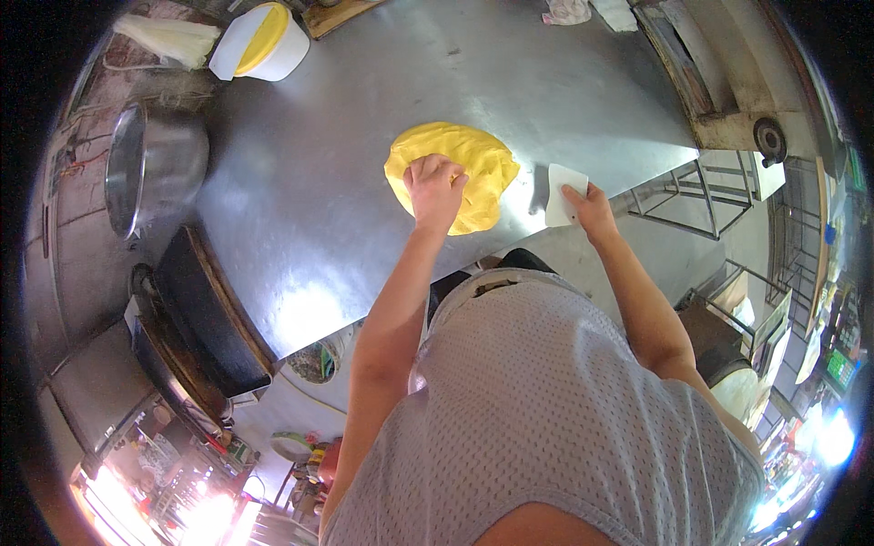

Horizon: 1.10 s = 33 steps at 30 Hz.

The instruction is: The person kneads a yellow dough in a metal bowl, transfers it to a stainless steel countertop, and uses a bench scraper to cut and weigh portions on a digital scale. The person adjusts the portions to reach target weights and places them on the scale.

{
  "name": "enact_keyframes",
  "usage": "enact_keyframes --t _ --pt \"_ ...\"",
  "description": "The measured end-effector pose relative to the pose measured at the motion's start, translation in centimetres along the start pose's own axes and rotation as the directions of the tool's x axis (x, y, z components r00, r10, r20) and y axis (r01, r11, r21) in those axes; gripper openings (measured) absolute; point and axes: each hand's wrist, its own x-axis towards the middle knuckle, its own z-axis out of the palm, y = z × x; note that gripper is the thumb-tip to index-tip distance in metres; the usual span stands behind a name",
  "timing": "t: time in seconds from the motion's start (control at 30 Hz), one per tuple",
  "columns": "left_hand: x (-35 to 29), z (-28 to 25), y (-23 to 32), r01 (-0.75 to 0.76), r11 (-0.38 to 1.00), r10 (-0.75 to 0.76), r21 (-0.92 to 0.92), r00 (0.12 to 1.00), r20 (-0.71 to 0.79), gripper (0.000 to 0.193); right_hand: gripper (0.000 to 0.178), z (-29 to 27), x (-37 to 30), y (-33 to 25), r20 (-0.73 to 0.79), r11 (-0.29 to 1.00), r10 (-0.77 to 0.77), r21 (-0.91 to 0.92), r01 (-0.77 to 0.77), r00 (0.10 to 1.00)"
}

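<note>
Shirt (555, 391): grey mesh.
Left hand (436, 188): half-curled on yellow dough (469, 150), hold unclear.
Right hand (592, 209): I pinch white scraper (559, 193).

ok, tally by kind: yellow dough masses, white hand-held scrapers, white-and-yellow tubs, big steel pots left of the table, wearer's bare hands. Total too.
Yellow dough: 1
White scraper: 1
White-and-yellow tub: 1
Big steel pot: 1
Bare hands: 2 (left hand on the dough, right hand holding the scraper)
Total: 6
</note>
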Motion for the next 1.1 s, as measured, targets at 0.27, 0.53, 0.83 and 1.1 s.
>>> enact_keyframes --t 0.27,0.53,0.83,1.1 --pt "0.2 -0.3 -0.8 0.178 0.973 -0.191 -0.144 0.978 -0.084 0.007 0.043 -0.6 -0.5 1.9 -0.101 0.997 -0.062 -0.045 0.058 0.993" --pt "0.1 -0.7 -0.5 0.013 1.000 -0.015 -0.024 0.998 -0.066 0.009 0.043 -0.5 -1.4 2.5 -0.063 1.000 -0.004 -0.026 0.002 0.998" --pt "0.4 0.6 -0.6 0.087 0.992 -0.096 -0.088 0.990 -0.106 0.007 0.042 -0.6 -2.8 1.7 -0.073 0.998 -0.059 -0.015 0.058 0.996" --pt "0.5 -1.4 -2.2 0.160 0.955 -0.203 -0.248 0.967 -0.155 0.007 0.043 -0.4 -2.4 3.0 -0.023 1.000 -0.022 0.002 0.022 0.999"
